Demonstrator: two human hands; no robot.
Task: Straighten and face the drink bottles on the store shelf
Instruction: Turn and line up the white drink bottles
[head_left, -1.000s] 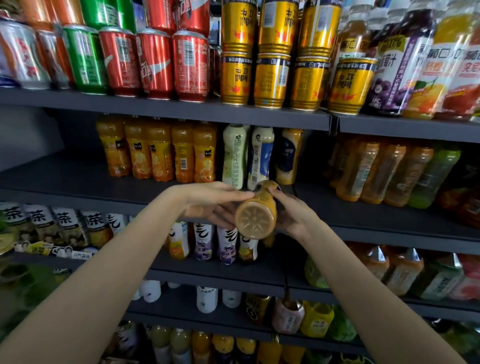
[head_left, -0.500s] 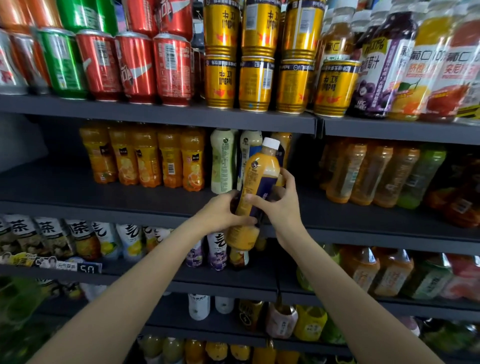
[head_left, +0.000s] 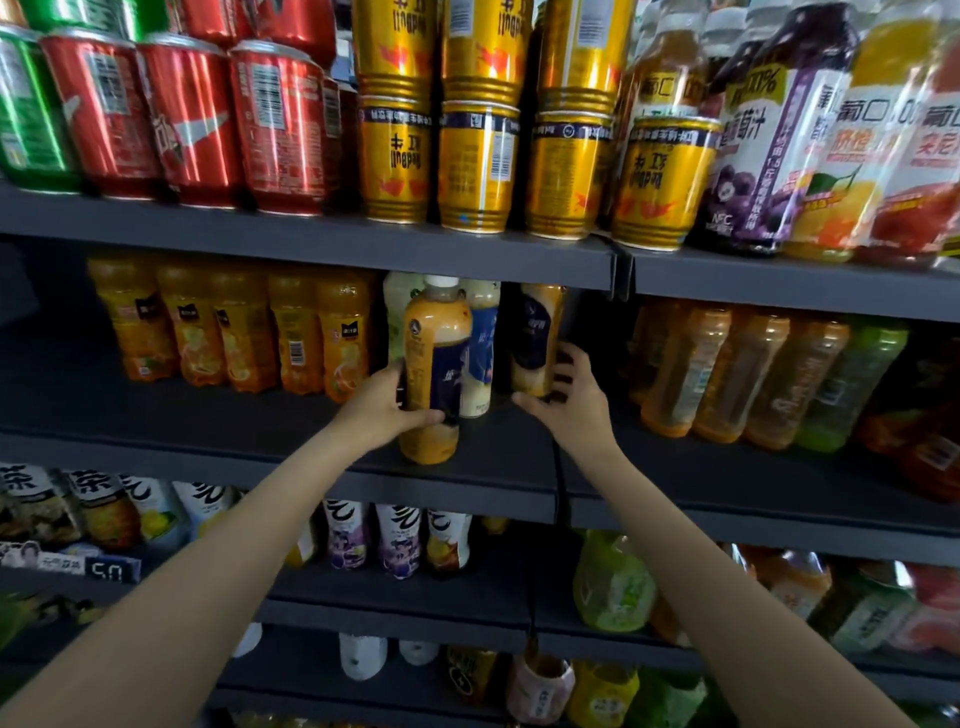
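The held bottle (head_left: 435, 371) stands upright near the front edge of the middle shelf (head_left: 260, 431), before the bottles (head_left: 480, 353) behind it. The left hand (head_left: 382, 408) is on its left side; the right hand (head_left: 569, 402) is to its right, before another bottle (head_left: 535, 338). Cans (head_left: 395, 156) sit on the shelf above.

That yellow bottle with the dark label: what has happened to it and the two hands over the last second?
The yellow bottle went from tipped bottom-out to upright on the middle shelf. The left hand still grips it; the right hand has let go and hangs open beside it. The orange bottles stayed in their row.
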